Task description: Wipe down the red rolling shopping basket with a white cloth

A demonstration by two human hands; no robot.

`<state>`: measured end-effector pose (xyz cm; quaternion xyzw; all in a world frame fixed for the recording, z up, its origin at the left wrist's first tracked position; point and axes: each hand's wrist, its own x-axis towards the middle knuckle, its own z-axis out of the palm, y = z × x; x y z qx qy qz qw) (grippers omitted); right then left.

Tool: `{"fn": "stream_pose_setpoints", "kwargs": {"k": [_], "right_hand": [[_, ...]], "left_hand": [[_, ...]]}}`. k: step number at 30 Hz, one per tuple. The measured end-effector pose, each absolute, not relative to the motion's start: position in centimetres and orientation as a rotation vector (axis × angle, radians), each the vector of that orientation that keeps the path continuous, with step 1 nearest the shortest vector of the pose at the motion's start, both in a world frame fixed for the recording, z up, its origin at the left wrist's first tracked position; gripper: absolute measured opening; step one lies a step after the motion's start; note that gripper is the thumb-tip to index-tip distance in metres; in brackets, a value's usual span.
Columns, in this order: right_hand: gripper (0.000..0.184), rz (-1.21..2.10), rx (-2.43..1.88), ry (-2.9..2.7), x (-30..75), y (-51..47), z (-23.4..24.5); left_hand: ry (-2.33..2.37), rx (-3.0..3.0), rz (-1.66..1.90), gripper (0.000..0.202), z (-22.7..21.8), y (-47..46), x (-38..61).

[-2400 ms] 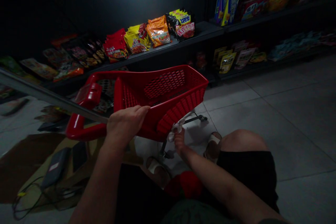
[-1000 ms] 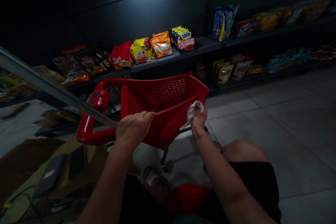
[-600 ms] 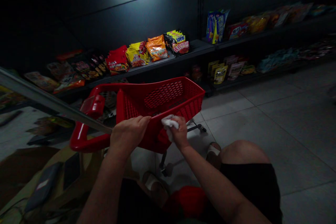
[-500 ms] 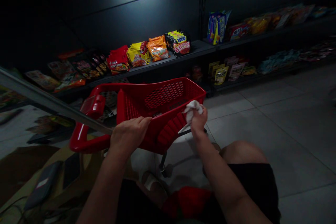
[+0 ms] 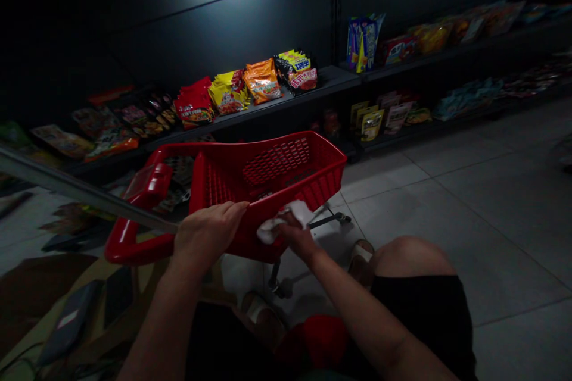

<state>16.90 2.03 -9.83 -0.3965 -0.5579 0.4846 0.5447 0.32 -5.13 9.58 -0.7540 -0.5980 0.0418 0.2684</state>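
A red plastic shopping cart [image 5: 324,181] with slotted basket walls stands in front of me, its handle to the left. My left hand [image 5: 208,232] is closed over the near rim of the basket, close to the handle end. Bunched in my right hand [image 5: 297,235] is a white cloth [image 5: 300,212], held against the outer face of the cart's near side. The fingers of my right hand are partly covered by the cloth. Inside the basket, a small pale item shows at the bottom, too dark to make out.
Behind the cart, a dark shelf [image 5: 335,76] carries red, yellow and orange packets [image 5: 263,80]. A metal pole [image 5: 89,187] slants in from the left. Two dark flat devices lie on a cardboard surface [image 5: 96,271] at lower left. My knees and sandals are below.
My right hand has moved left with the cloth, from the far end of the near side toward its middle. My left hand stays on the rim. The view has shifted slightly.
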Motion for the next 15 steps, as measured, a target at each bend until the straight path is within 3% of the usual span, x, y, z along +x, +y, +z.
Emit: {"fn": "stream_pose_setpoints", "kwargs": {"k": [3,7,10,15], "right_hand": [[0.003,0.852,-0.986,-1.366,21.0,7.1,-10.5],[0.012,0.466,-1.232,-1.013,24.6,12.5,-11.5],[0.020,0.413,-1.301,-0.911,23.5,12.2,-12.0],[0.022,0.545,-0.947,-1.578,16.4,4.0,-13.8]], "left_hand": [[-1.618,-2.034,0.096,0.028,9.5,-5.3,0.2],[-1.634,-2.056,0.073,0.029,9.5,-5.2,0.3],[-1.635,-2.062,0.066,0.028,9.4,-5.1,0.3],[-1.634,-2.022,0.094,0.029,9.2,-5.1,-0.2]]}}
